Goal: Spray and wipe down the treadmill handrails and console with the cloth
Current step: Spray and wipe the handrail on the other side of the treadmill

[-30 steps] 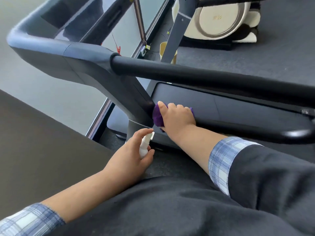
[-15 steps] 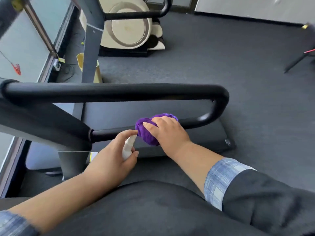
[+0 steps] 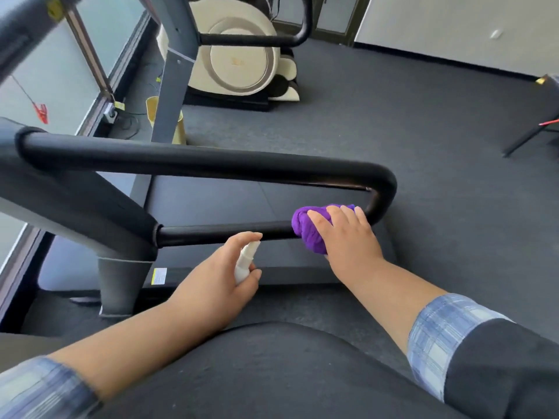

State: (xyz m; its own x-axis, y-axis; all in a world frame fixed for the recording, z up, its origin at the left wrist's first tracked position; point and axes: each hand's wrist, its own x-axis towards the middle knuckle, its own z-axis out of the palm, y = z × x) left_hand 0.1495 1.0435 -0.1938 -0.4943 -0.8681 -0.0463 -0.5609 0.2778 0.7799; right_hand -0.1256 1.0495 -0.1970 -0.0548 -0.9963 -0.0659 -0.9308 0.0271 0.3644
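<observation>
Cloth work has slid along: the bunched purple cloth (image 3: 308,229), near the grey upright half a second ago, now sits far out on the lower black padded handrail (image 3: 223,232), just short of its curved end, so this bar looks nearly wiped. The right hand (image 3: 348,237) lies on top with fingers curled over the cloth, pressing it to the rail, while the left hand (image 3: 223,273) grips the small white spray bottle (image 3: 246,261) just beside the bar, nozzle toward it.
</observation>
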